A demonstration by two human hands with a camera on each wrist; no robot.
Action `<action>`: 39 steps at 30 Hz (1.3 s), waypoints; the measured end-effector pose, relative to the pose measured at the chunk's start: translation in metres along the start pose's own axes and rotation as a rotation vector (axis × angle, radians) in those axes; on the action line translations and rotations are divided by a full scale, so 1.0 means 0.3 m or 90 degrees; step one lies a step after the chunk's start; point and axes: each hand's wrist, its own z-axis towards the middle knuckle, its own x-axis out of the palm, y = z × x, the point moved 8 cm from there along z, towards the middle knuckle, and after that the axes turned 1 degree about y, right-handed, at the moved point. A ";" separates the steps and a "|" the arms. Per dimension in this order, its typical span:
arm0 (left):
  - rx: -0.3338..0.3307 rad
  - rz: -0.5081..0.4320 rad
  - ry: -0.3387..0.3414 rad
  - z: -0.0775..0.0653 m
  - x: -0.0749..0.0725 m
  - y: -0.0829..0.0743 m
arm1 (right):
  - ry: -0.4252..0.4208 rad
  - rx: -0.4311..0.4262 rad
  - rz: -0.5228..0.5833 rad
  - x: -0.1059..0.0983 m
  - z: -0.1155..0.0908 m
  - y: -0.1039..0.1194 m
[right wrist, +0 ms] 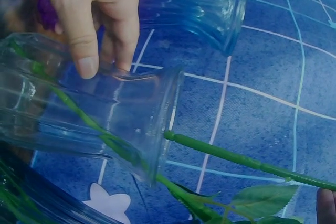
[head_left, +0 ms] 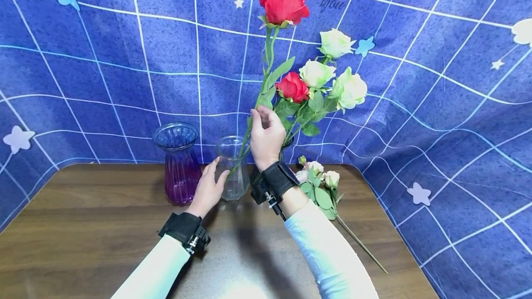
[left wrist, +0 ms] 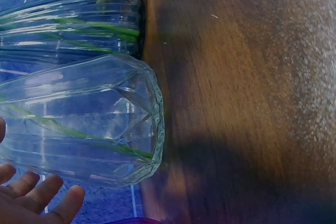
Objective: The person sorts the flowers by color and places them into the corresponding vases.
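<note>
My right hand (head_left: 268,137) pinches the stem of a tall red rose (head_left: 283,3) above a clear glass vase (head_left: 234,183). In the right wrist view, the lower end of this green stem (right wrist: 226,156) overlaps the vase's rim. Another stem (right wrist: 79,109), with leaves near the mouth, runs down inside the same vase. My left hand (head_left: 208,188) rests against the vase's left side, thumb in front and fingers extended and spread. The left wrist view has its fingers (left wrist: 42,192) alongside the glass. The vase stands upright on the wooden table (head_left: 104,243).
Left of the clear vase stands a blue-to-purple vase (head_left: 181,170). To the right, a dark ribbed vase (left wrist: 68,24) contains stems, partly hidden by my right hand. Several pale green-white roses (head_left: 349,89) and a smaller red rose (head_left: 293,87) rise there. A pale pink rose spray (head_left: 322,193) lies at the right.
</note>
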 end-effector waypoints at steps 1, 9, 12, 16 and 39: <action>-0.001 0.000 0.000 0.000 0.000 0.001 | 0.000 0.002 0.000 0.000 -0.001 -0.004; 0.003 -0.004 0.000 -0.003 -0.003 -0.001 | -0.013 0.004 -0.011 0.003 -0.011 -0.016; 0.005 -0.005 -0.007 -0.005 -0.006 -0.001 | -0.015 0.010 -0.020 0.011 -0.025 -0.023; 0.007 -0.003 -0.008 -0.006 -0.004 -0.005 | -0.011 0.015 -0.045 0.021 -0.049 -0.035; 0.002 -0.004 0.010 -0.002 0.002 -0.004 | 0.037 0.076 -0.110 0.050 -0.150 -0.136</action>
